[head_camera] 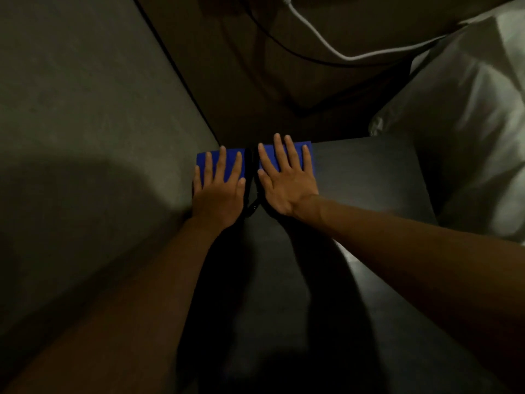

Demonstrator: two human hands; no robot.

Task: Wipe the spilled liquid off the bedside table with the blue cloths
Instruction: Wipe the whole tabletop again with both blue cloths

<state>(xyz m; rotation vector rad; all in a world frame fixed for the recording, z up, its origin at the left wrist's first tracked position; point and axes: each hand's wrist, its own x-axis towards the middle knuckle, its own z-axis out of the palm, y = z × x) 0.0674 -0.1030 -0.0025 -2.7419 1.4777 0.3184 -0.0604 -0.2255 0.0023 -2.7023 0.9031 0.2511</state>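
Note:
Two folded blue cloths lie side by side at the far end of the dark bedside table [355,177]. My left hand [218,191] lies flat, fingers spread, on the left blue cloth [203,160] by the wall. My right hand [287,183] presses flat on the right blue cloth [297,152]. A narrow dark gap separates the cloths. The room is dim and I cannot make out any liquid on the tabletop.
A grey wall [85,109] runs along the table's left side. A white pillow and bedding [460,123] press against the right edge. A white cable [321,41] and a black cable [272,38] hang behind the table.

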